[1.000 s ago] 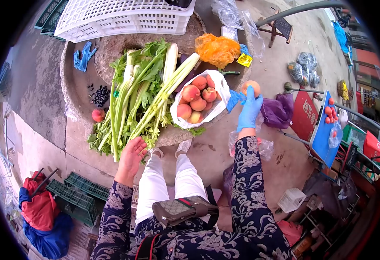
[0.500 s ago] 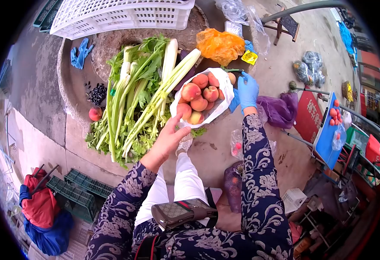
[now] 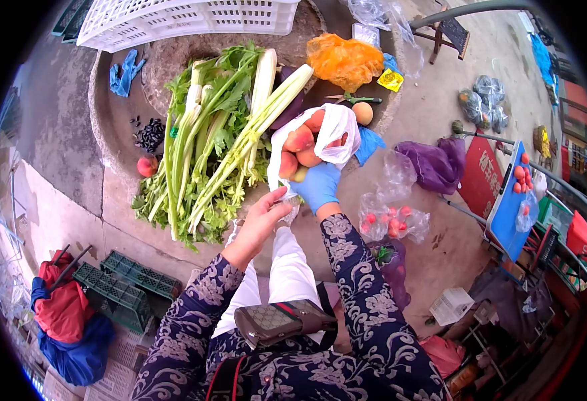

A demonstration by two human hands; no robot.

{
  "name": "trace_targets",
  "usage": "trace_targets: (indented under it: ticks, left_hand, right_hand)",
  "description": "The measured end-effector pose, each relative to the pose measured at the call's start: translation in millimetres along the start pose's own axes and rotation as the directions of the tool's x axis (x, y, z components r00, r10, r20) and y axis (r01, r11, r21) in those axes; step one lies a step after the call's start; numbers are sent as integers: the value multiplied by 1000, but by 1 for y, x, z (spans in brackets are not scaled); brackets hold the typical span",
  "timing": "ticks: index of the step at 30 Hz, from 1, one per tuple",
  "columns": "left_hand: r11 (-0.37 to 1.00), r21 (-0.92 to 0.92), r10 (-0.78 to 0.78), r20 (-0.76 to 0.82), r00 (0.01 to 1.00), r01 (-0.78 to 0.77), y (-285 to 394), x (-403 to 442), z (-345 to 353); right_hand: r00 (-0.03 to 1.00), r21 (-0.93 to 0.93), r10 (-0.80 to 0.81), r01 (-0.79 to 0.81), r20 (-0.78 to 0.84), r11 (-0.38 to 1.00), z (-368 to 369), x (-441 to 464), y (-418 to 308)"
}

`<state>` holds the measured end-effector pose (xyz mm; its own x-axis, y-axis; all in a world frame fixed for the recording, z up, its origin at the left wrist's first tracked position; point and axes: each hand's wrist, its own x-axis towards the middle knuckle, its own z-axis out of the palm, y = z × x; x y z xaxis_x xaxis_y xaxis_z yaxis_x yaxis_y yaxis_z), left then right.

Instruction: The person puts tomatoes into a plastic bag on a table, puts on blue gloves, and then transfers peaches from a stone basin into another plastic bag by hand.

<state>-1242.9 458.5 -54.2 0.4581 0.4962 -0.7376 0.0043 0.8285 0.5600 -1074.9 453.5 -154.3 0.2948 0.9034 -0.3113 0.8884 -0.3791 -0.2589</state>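
A white plastic bag (image 3: 339,153) of peaches (image 3: 299,139) rests on the round stone slab (image 3: 109,144), its right side folded over part of the fruit. My right hand (image 3: 321,184), in a blue glove, is closed at the bag's near rim, with its fingertips partly hidden against the bag and a yellowish peach. Bare, with thumb and forefinger apart, my left hand (image 3: 259,224) is just below the bag's near left edge. Celery (image 3: 223,140) lies left of the bag. One loose peach (image 3: 363,113) is beyond the bag, and another peach (image 3: 148,166) sits left of the celery.
A white crate (image 3: 190,25) stands at the far side. Also on the slab are an orange plastic bag (image 3: 345,62), scissors (image 3: 359,99) and a blue glove (image 3: 126,72). Tomatoes in clear bags (image 3: 396,222) and a purple bag (image 3: 432,166) lie to the right.
My right hand has moved left and nearer from beyond the bag's right side to its near rim. The bag's right side now folds over the peaches. My left hand has drawn back slightly.
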Motion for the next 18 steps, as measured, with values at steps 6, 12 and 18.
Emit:
trace_targets:
  ticks: [6, 12, 18]
  left_hand:
    - [999, -44, 12, -10, 1000, -12, 1, -3, -7]
    - [998, -36, 54, -47, 997, -56, 3, 1, -14]
    - [997, -2, 83, -59, 995, -83, 5, -2, -18]
  right_hand:
    - [991, 629, 13, -94, 131, 771, -51, -30, 24]
    - [951, 888, -46, -301, 305, -347, -78, -47, 31]
    - [872, 606, -306, -486, 382, -630, -79, -42, 33]
